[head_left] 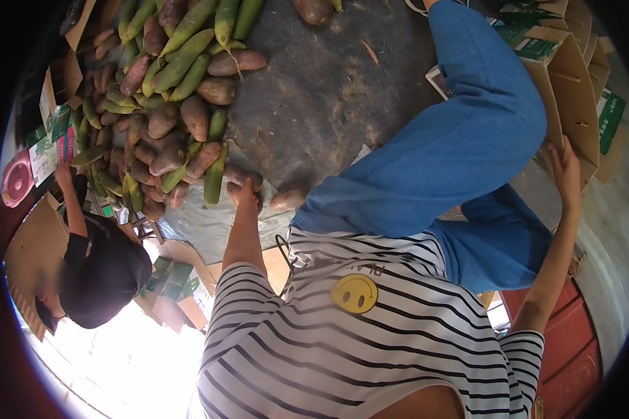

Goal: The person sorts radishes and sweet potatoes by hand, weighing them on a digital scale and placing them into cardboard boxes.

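My left hand (243, 194) is closed around a brownish, sweet-potato-shaped vegetable (242, 174) at the lower edge of a large heap. Another brown vegetable (290, 196) lies just right of that hand. Next to it on the left is a long green cucumber-like vegetable (215, 173). Off to the right, my right hand (562, 171) grips the edge of an upright cardboard box (574, 105), its fingers partly hidden against the board.
Brown and green vegetables (164, 126) are heaped on a dark ground sheet (300, 91). At left, a person in a black cap (112, 279) reaches toward the heap. A pink round object (17, 179) and cartons (178, 283) are nearby. My bent blue-trousered leg (461, 126) lies between my hands.
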`<state>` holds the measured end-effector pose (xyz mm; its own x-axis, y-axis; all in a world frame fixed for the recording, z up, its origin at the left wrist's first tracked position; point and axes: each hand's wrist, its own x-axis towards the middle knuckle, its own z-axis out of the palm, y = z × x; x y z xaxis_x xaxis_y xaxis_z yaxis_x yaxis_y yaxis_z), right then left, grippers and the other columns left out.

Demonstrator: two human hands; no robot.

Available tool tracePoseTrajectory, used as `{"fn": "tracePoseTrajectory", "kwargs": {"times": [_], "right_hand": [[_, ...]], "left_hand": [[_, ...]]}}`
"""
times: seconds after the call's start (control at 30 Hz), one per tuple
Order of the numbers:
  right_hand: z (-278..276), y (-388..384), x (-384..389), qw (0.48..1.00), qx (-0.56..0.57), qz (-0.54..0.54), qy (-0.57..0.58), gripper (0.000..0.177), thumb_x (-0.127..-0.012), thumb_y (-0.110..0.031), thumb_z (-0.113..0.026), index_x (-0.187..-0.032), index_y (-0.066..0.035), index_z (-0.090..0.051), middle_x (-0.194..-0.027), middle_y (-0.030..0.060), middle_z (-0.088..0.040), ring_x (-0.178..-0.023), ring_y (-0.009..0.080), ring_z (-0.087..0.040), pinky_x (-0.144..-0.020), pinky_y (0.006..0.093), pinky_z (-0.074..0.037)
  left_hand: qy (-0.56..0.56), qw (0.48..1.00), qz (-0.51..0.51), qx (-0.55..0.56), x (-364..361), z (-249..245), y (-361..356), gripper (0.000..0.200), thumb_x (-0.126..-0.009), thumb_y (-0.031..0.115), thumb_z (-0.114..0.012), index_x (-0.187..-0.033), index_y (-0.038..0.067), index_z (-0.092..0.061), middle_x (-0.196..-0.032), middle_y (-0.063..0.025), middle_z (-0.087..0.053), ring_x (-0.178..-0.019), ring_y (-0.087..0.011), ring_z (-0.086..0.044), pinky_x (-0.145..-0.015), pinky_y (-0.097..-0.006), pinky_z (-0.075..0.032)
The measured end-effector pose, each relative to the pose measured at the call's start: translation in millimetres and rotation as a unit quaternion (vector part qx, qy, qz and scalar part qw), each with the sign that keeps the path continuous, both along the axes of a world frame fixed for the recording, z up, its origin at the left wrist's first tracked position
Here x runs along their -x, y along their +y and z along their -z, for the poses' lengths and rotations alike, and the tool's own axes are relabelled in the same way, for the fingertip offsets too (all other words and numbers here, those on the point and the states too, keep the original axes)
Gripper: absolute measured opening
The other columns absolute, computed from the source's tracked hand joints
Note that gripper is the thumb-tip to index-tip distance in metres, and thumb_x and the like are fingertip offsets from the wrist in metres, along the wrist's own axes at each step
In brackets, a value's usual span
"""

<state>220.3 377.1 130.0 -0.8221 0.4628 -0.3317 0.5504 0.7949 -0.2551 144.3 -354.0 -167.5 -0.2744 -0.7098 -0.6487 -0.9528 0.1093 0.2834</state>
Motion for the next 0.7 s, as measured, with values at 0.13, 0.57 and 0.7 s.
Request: {"fn": "tracePoseTrajectory", "kwargs": {"times": [0.13,0.57,0.7], "right_hand": [[-0.4,0.6,2.3,1.0,0.001,0.019,-0.019,0.035,-0.093,-0.021,-0.055,-0.119,0.002,-0.051,-0.101,0.0218,-0.062,-0.094,0.032,-0.061,-0.082,0.0344,-0.045],[2.7,7.2,-0.3,1.0,0.006,0.001,-0.015,0.04,-0.092,-0.023,-0.056,-0.121,0.004,-0.05,-0.1,0.0242,-0.062,-0.093,0.0336,-0.061,-0.08,0.0353,-0.045],[2.2,3.6,-1.6,1.0,-0.006,0.009,-0.015,0.039,-0.092,-0.023,-0.056,-0.12,0.003,-0.05,-0.099,0.0238,-0.062,-0.092,0.0345,-0.062,-0.079,0.036,-0.046]], "left_hand": [[-0.063,0.99,-0.11,-0.055,21.0,3.4,15.9,0.043,-0.068,0.041,-0.081,-0.083,0.008,-0.057,-0.065,-0.0048,-0.049,-0.047,-0.0165,-0.043,-0.038,-0.0308,-0.036],[0.078,0.959,-0.12,-0.245,54.9,-35.9,104.1,0.063,-0.068,0.053,-0.073,-0.099,0.001,-0.056,-0.088,-0.0088,-0.059,-0.063,-0.0199,-0.058,-0.049,-0.0318,-0.045],[0.066,0.931,0.335,-0.131,40.5,1.5,89.4,0.071,-0.07,0.055,-0.072,-0.107,-0.003,-0.054,-0.099,-0.013,-0.059,-0.086,-0.0258,-0.06,-0.076,-0.0347,-0.049]]}}
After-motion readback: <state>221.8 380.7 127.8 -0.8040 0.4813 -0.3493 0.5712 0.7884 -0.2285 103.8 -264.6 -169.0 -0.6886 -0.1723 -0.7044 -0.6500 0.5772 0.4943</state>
